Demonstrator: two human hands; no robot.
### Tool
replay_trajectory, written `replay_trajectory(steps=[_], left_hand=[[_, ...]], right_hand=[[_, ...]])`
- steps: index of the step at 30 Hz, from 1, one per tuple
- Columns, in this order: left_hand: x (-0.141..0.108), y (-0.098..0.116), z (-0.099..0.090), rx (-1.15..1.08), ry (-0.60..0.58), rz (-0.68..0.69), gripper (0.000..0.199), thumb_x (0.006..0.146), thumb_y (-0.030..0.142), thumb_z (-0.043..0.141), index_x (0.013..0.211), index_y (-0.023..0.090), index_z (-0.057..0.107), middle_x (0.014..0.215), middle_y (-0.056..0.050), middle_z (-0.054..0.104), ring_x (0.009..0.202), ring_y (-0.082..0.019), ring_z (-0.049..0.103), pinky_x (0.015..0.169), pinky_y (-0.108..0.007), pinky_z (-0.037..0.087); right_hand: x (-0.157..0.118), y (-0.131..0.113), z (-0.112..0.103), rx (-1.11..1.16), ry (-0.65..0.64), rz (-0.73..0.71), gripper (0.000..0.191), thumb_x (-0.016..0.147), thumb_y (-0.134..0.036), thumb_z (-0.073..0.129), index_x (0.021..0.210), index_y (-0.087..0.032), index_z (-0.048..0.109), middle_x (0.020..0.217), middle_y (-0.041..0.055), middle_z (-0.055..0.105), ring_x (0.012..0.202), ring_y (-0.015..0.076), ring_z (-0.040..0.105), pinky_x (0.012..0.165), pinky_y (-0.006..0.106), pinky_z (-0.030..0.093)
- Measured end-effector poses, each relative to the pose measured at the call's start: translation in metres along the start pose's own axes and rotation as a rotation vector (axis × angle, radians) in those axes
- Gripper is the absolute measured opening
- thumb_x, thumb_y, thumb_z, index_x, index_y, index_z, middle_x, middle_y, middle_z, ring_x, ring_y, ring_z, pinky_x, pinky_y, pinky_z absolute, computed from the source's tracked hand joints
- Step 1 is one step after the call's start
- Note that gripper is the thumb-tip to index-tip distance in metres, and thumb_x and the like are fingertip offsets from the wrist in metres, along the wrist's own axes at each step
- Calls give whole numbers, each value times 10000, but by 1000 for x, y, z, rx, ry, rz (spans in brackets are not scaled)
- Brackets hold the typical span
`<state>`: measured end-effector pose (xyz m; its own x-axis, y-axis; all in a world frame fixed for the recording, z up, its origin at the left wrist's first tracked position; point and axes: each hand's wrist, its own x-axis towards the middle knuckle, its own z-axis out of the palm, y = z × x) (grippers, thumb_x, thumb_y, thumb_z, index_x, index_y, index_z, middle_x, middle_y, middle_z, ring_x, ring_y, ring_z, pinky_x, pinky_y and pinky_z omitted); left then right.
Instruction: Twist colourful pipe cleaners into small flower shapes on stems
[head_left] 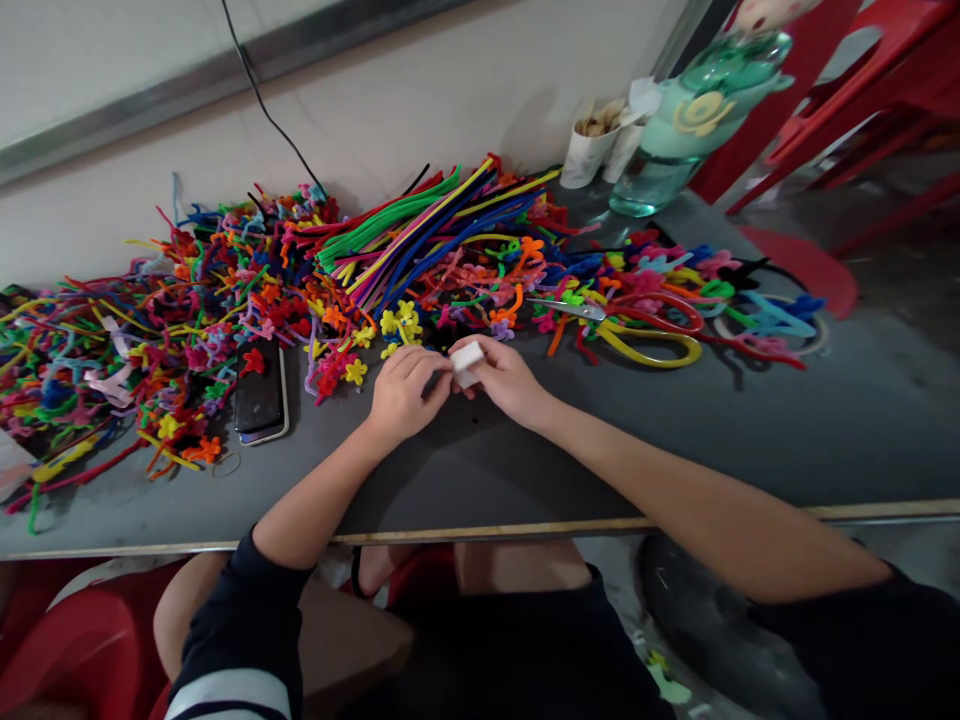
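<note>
My right hand (508, 380) is closed round a small white block (466, 358), perhaps a little box; its exact kind does not show. Right beside it, my left hand (405, 395) has thumb and fingertips pinched together at the block's left side. Whatever lies between those fingertips is hidden. Just beyond the hands are yellow pipe-cleaner flowers (401, 325). Scissors (645, 325) with a red and a yellow handle lie to the right, their blades pointing toward the pile.
Along the wall runs a heap of twisted pipe cleaners (225, 270), with a bundle of straight ones (420, 225) on top. A dark phone (260, 390) lies at left. Paper cups (589, 150) and a teal bottle (667, 140) stand at back right. The table's front edge (495, 530) is near.
</note>
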<state>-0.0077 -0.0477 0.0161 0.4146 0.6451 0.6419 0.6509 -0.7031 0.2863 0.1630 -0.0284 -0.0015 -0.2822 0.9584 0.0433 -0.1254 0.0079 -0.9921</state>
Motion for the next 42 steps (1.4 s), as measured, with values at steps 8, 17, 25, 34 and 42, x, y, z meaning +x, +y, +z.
replay_trajectory(steps=[8,17,25,34,42], left_hand=[[-1,14,-6,457,-294,47,294,901,226,491,1174,236,600,918,-84,650,928,-227,579,735,-335,405],[-2,12,-13,517,-215,49,306,942,255,451,1194,348,599,841,-34,674,887,-217,563,769,-358,350],[1,15,-8,306,-292,-181,287,928,238,477,1160,282,639,805,-47,687,874,-205,591,784,-348,388],[2,-5,-1,-242,-146,-370,397,861,161,510,1253,194,561,860,-21,706,803,-137,633,815,-292,503],[0,-32,-4,105,-200,-207,321,855,323,618,1130,159,644,1124,-113,651,1069,-228,583,953,-424,470]], right_hand=[[-11,-17,-10,-823,116,-689,271,864,-113,459,996,-186,684,1008,68,728,913,176,689,823,317,559],[-12,-26,-11,-913,119,-832,257,844,-125,516,1020,-178,695,985,50,744,871,169,715,798,274,592],[-10,-20,-21,-939,103,-756,212,913,-228,543,1041,-206,711,1004,45,746,895,174,714,819,292,581],[26,-52,-67,-1085,318,-293,326,869,-388,609,1016,-124,729,906,134,742,782,226,688,684,330,500],[95,-84,-156,-1342,560,140,432,883,-314,551,1089,48,667,1085,285,650,1048,285,606,798,365,404]])
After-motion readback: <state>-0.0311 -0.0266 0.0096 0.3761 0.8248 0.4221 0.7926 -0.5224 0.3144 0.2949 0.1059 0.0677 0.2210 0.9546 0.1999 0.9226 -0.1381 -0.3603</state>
